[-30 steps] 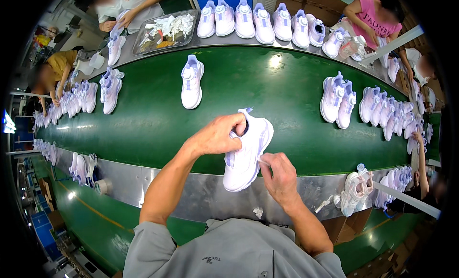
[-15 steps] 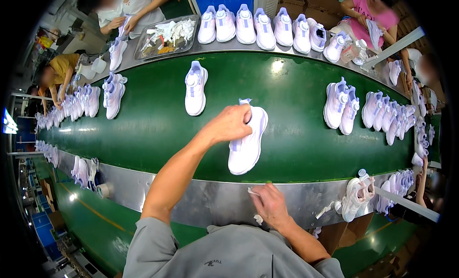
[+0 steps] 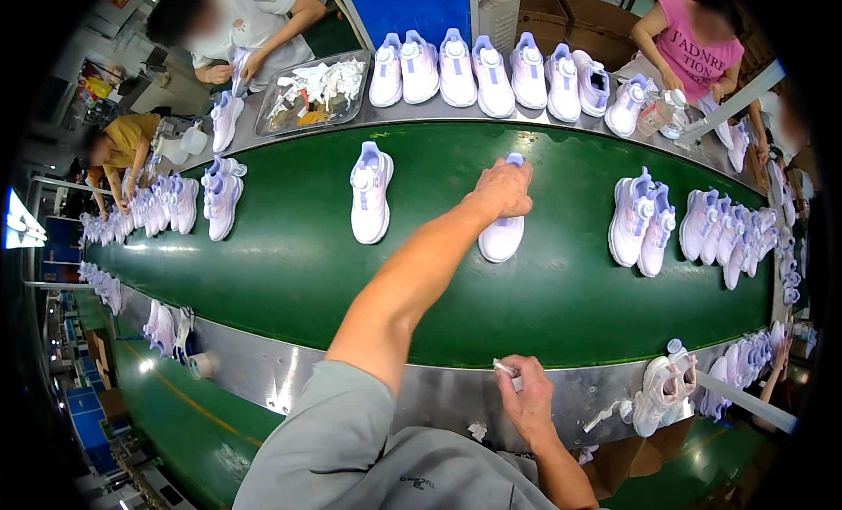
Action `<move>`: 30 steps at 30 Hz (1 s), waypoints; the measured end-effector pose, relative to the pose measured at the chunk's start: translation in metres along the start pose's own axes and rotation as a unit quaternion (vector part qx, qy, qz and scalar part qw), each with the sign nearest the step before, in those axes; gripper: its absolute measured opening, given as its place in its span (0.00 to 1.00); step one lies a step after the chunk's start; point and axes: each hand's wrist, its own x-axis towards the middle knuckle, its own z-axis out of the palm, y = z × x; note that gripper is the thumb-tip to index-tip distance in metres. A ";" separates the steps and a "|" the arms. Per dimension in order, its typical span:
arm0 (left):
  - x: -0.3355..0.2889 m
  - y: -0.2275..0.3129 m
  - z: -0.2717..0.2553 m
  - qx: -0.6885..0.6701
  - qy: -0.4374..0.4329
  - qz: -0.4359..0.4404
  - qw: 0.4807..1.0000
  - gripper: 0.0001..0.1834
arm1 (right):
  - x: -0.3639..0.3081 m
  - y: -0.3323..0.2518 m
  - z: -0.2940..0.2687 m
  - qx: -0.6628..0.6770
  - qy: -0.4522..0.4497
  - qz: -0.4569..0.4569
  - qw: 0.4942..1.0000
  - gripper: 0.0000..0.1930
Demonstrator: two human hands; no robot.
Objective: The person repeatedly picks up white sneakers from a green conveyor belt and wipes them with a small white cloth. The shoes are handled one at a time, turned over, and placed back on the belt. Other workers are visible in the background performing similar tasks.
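- One white-and-lilac shoe (image 3: 502, 240) is over the green surface (image 3: 456, 321), toe toward the wearer, beneath the left hand (image 3: 506, 187); whether its sole fully rests there, I cannot tell.
- That hand's fingers bend over the upper with their tips hidden, so I cannot tell whether they clamp it or merely lie on it.
- If a fingertip is caught in the collar, lifting away could tip or drag the shoe.
- The right hand (image 3: 530, 396), near the metal ledge (image 3: 294, 380), has thumb and fingers pinched together on a white scrap (image 3: 503, 367); a slack pinch could drop it near the crumpled white piece (image 3: 477, 431).
- A leftward sweep of the outstretched left forearm (image 3: 421, 278) might knock the lone shoe (image 3: 370, 199) standing beside its path.
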 end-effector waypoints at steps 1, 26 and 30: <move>-0.002 -0.008 -0.003 0.005 0.041 0.028 0.999 0.21 | 0.002 0.003 0.000 0.002 0.010 -0.010 1.000 0.08; -0.099 -0.168 -0.123 -0.355 -0.179 -0.384 0.833 0.16 | 0.001 0.009 0.001 0.083 -0.016 0.162 0.983 0.12; -0.160 -0.140 -0.097 -0.625 -0.076 -0.410 0.660 0.12 | 0.001 0.008 -0.009 0.097 0.016 0.149 0.984 0.11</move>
